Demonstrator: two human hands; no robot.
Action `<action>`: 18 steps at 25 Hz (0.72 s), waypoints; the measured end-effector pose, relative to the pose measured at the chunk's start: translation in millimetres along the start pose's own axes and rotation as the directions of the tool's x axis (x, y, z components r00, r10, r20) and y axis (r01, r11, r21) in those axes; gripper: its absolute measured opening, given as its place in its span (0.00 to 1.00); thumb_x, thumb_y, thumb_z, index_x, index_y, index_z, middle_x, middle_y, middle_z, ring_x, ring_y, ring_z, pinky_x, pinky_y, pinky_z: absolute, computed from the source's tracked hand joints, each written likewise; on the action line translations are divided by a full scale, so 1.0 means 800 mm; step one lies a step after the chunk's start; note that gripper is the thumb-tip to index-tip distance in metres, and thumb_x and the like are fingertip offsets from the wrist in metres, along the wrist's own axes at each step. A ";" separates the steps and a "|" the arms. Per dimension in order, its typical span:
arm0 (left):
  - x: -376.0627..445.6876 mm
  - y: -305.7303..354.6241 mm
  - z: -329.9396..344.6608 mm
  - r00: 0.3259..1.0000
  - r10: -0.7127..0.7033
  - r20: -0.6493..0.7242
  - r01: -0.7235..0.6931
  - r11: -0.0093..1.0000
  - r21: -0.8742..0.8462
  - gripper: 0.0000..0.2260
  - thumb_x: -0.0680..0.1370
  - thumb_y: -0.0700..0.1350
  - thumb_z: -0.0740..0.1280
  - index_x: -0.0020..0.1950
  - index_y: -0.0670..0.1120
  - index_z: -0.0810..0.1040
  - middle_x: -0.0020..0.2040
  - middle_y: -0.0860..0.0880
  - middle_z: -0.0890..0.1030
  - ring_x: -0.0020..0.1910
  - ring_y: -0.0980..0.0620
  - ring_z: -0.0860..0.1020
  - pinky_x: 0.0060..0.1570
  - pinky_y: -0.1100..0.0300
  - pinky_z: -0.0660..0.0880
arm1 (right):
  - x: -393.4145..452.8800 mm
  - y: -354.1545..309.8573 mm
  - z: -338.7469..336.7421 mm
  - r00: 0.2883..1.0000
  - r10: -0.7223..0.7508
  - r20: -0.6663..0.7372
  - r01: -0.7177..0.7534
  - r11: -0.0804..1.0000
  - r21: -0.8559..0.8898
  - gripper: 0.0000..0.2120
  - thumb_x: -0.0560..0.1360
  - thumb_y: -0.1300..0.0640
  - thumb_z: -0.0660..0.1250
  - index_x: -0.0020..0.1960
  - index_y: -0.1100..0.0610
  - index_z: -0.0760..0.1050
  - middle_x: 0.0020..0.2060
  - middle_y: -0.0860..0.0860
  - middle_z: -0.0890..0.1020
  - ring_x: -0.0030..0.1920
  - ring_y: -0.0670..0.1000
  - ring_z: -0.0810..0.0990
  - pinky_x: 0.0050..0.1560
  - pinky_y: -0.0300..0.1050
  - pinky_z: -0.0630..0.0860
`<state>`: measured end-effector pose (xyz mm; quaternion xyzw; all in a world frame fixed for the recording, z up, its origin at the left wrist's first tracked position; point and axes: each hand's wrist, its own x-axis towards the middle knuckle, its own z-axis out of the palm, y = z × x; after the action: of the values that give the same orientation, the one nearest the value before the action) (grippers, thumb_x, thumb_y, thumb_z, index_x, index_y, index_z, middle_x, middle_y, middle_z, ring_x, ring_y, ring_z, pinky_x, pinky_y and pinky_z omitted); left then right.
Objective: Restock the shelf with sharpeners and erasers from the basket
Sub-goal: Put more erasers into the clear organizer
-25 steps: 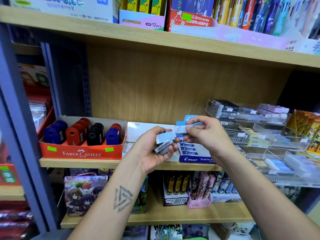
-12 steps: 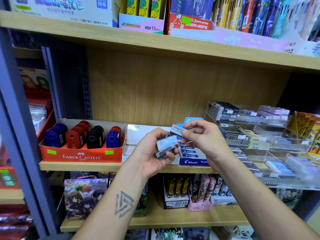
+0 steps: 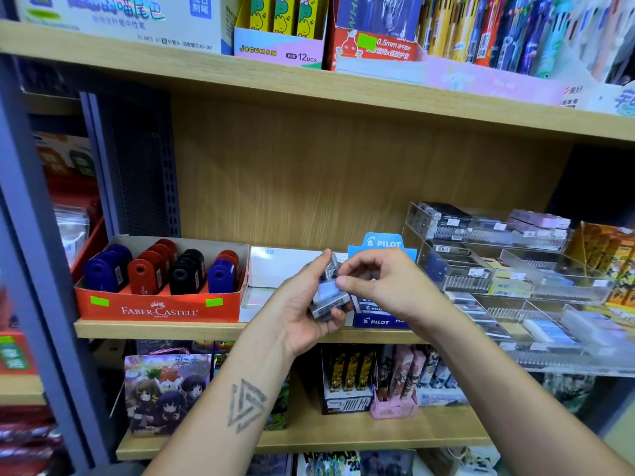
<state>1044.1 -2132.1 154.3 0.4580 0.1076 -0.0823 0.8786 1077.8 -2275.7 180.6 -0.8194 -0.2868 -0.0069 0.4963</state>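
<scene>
Nearest to me, my left forearm carries a triangular tattoo (image 3: 245, 405) on its inner side and rises to my left hand (image 3: 302, 307), whose fingers are curled around a small stack of erasers (image 3: 326, 297) held upright in front of the middle shelf (image 3: 165, 329). My right hand (image 3: 381, 280) meets it from the right, thumb and forefinger pinching the pale blue-grey eraser at the front of that stack. Just behind the hands, on the shelf, sits the blue Pilot eraser box (image 3: 381, 321) with its header card standing above my knuckles, and beside it to the left a white carton (image 3: 278, 266). Further left, the red Faber-Castell tray (image 3: 158, 305) holds rows of blue, red and black sharpeners (image 3: 161, 269). To the right, clear acrylic bins (image 3: 515, 280) step upward with small packets inside. Above everything, the top shelf (image 3: 309, 87) carries pen boxes, one marked Joguman (image 3: 278, 49).
</scene>
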 end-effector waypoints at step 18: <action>0.007 -0.031 0.137 0.988 0.146 0.038 -0.151 0.964 0.217 0.07 0.78 0.38 0.69 0.54 0.42 0.74 0.38 0.41 0.80 0.27 0.50 0.75 0.18 0.66 0.67 | -0.068 0.018 -0.175 0.997 -0.070 -0.031 0.060 0.966 -0.252 0.13 0.67 0.65 0.79 0.48 0.56 0.80 0.44 0.48 0.84 0.45 0.44 0.81 0.47 0.36 0.78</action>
<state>1055.6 -2236.3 194.6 0.5580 0.0536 -0.0324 0.8275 1077.8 -2420.2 223.7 -0.8654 -0.3006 -0.0755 0.3938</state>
